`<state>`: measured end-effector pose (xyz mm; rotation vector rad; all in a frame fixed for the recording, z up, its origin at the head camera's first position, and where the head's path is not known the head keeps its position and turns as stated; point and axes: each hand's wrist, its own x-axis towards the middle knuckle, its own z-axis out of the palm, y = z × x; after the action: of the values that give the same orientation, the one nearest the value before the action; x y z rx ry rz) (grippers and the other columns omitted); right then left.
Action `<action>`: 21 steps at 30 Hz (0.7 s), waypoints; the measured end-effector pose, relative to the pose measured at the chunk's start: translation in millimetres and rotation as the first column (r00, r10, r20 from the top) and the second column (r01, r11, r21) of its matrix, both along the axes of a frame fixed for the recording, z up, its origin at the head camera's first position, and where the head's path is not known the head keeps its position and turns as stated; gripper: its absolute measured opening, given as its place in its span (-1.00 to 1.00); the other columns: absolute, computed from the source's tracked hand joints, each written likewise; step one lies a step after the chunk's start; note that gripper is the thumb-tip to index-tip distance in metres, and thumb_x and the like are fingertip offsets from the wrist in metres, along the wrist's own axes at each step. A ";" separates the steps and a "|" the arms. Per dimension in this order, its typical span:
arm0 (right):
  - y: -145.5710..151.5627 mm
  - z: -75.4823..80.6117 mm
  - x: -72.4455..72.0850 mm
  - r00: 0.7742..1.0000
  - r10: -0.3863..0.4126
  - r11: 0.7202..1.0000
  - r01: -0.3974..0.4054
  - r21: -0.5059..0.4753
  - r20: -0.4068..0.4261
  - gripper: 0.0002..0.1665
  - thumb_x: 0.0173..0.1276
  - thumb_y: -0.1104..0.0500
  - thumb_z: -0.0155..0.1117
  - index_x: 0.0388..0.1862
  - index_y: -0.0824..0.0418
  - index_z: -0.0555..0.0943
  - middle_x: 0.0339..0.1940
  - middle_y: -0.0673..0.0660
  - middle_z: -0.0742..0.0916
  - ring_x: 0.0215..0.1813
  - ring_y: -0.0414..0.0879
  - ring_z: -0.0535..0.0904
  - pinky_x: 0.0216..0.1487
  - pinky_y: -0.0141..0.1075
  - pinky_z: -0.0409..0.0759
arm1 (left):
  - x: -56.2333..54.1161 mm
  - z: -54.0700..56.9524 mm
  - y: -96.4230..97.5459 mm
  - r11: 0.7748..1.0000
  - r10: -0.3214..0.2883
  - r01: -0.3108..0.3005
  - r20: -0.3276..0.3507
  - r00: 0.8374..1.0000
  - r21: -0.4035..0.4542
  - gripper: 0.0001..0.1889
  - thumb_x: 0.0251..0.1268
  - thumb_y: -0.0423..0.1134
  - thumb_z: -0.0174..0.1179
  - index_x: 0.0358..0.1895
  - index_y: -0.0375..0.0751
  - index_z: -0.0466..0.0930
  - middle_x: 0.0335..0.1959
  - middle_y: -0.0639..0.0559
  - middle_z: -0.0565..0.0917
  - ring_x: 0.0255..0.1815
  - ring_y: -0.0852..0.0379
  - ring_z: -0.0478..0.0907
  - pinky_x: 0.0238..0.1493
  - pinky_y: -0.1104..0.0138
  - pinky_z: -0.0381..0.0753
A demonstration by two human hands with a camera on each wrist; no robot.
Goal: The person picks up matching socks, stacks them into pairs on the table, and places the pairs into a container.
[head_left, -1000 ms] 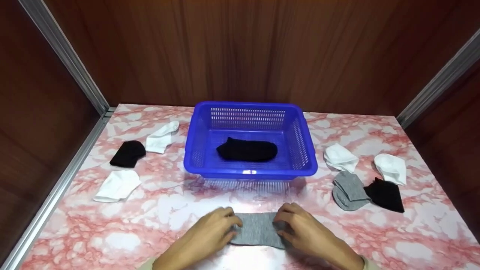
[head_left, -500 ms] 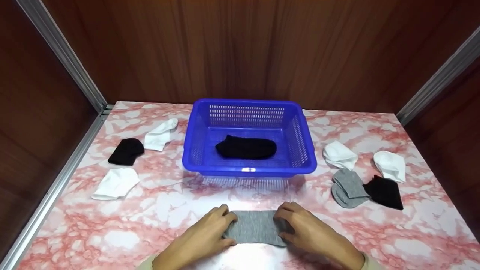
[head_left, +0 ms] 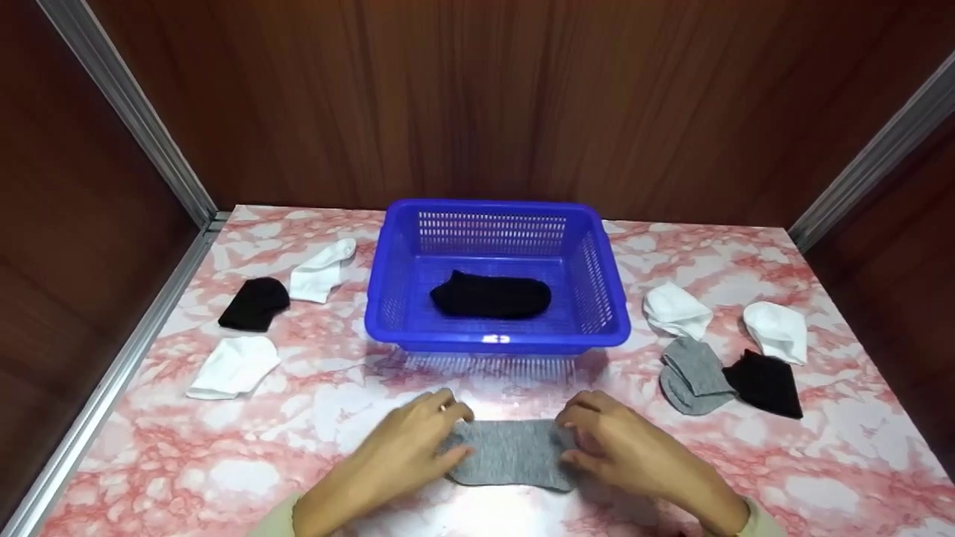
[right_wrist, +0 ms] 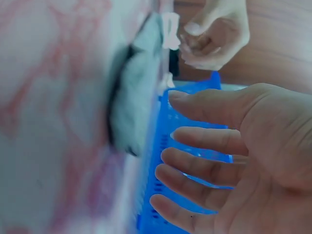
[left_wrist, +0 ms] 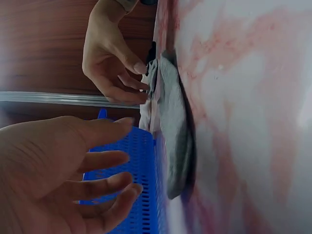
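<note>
A grey sock [head_left: 512, 452] lies flat and sideways on the table in front of the blue basket [head_left: 448, 339]. My left hand [head_left: 412, 447] hovers by the sock's left end with thumb and fingers spread apart. By the right end is my right hand [head_left: 630, 450], its fingers loosely bent and apart. Both wrist views show a gap between the fingers and the grey sock [left_wrist: 174, 124], so neither hand holds it. Parts of the sock's two ends are covered by the hands in the head view. Inside the basket lies a black sock [head_left: 492, 295].
On the left are a white sock [head_left: 322, 271], a black sock [head_left: 255, 304] and another white sock [head_left: 233, 368]. To the right lie two white socks [head_left: 677, 310], a folded grey sock [head_left: 697, 375] and a black sock [head_left: 764, 383]. Wooden panels [head_left: 477, 104] enclose the table.
Both hands have let go of the grey sock's ends and lifted, moving slightly outward and apart. The sock stays in about the same place, stretched flat.
</note>
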<state>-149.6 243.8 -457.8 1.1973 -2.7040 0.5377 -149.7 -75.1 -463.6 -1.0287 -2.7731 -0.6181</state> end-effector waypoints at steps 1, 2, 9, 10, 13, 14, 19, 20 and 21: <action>2.0 3.0 -0.5 1.000 -0.009 1.000 0.009 0.004 0.007 -0.70 0.24 0.17 0.59 -0.08 0.12 0.70 -0.11 -0.03 0.69 -0.07 -0.22 0.61 -0.06 -0.28 0.69 | -2.0 2.4 -0.9 1.000 0.016 -0.015 -0.023 1.000 0.019 -0.71 0.29 -0.05 0.46 -0.05 -0.11 0.73 -0.21 0.08 0.67 -0.24 0.15 0.63 -0.21 0.29 0.72; 4.4 6.1 -1.2 1.000 -0.020 1.000 0.019 0.010 0.017 -0.69 0.24 0.18 0.57 -0.06 0.12 0.70 -0.09 -0.02 0.71 -0.06 -0.19 0.63 -0.05 -0.25 0.71 | -4.3 5.0 -2.0 0.999 0.030 -0.028 -0.045 0.999 0.037 -0.73 0.31 -0.05 0.45 -0.07 -0.12 0.73 -0.24 0.07 0.68 -0.27 0.15 0.64 -0.23 0.28 0.72; 26.7 23.4 -5.7 0.988 -0.149 0.989 0.148 0.025 0.047 -0.54 0.13 0.30 0.53 0.06 0.20 0.70 0.04 0.08 0.78 0.08 0.00 0.73 0.11 -0.01 0.75 | -27.3 29.6 -9.6 0.976 0.090 -0.067 -0.102 0.991 0.206 -0.80 0.34 -0.12 0.43 -0.11 -0.13 0.76 -0.24 0.04 0.76 -0.31 0.13 0.69 -0.26 0.39 0.71; 30.2 25.6 -7.0 0.986 -0.163 0.987 0.162 0.019 0.038 -0.53 0.11 0.32 0.53 0.05 0.19 0.70 0.03 0.07 0.78 0.08 0.00 0.73 0.11 0.00 0.75 | -31.2 33.5 -11.0 0.972 0.098 -0.073 -0.104 0.990 0.226 -0.80 0.34 -0.13 0.43 -0.11 -0.15 0.76 -0.25 0.03 0.75 -0.33 0.14 0.67 -0.28 0.42 0.70; 40.9 32.6 -10.9 0.980 -0.199 0.980 0.199 -0.005 0.012 -0.52 0.10 0.36 0.53 0.05 0.20 0.71 0.03 0.06 0.79 0.06 0.00 0.74 0.09 0.01 0.74 | -45.1 43.6 -16.2 0.958 0.125 -0.090 -0.113 0.986 0.273 -0.78 0.36 -0.14 0.42 -0.08 -0.19 0.75 -0.21 0.01 0.76 -0.29 0.12 0.67 -0.26 0.42 0.70; 44.4 34.4 -12.3 0.978 -0.206 0.978 0.207 -0.017 0.010 -0.53 0.10 0.37 0.54 0.04 0.20 0.71 0.02 0.06 0.79 0.04 -0.01 0.74 0.06 -0.01 0.75 | -50.4 46.4 -18.3 0.954 0.135 -0.098 -0.115 0.984 0.282 -0.77 0.37 -0.14 0.41 -0.06 -0.19 0.75 -0.20 0.00 0.75 -0.27 0.11 0.67 -0.24 0.40 0.71; 60.6 41.1 -18.1 0.958 -0.286 0.958 0.285 -0.032 -0.032 -0.56 0.13 0.34 0.59 0.03 0.19 0.72 0.00 0.04 0.79 0.00 -0.06 0.73 0.00 -0.05 0.74 | -81.2 60.8 -30.2 0.937 0.212 -0.183 -0.067 0.975 0.298 -0.67 0.43 -0.07 0.36 0.08 -0.21 0.71 -0.04 -0.08 0.72 -0.10 0.01 0.67 -0.06 0.21 0.76; 63.5 41.6 -19.3 0.952 -0.304 0.953 0.303 -0.030 -0.047 -0.57 0.14 0.32 0.60 0.02 0.20 0.72 -0.01 0.05 0.79 0.00 -0.06 0.72 -0.01 -0.04 0.73 | -88.0 64.0 -32.9 0.932 0.232 -0.208 -0.049 0.971 0.297 -0.63 0.44 -0.04 0.35 0.12 -0.22 0.69 0.02 -0.11 0.71 -0.02 -0.04 0.68 0.04 0.15 0.76; 66.3 42.1 -20.5 0.944 -0.323 0.946 0.322 -0.025 -0.064 -0.57 0.13 0.31 0.61 0.01 0.21 0.72 -0.01 0.07 0.78 0.00 -0.05 0.72 -0.01 -0.03 0.73 | -94.8 67.4 -35.5 0.927 0.252 -0.233 -0.028 0.967 0.295 -0.59 0.45 -0.02 0.34 0.16 -0.23 0.67 0.08 -0.14 0.70 0.06 -0.08 0.67 0.13 0.10 0.75</action>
<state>-170.0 310.1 -415.7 0.7281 -2.7512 0.4594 -244.5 -110.6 -396.2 -0.6220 -2.5914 -0.9000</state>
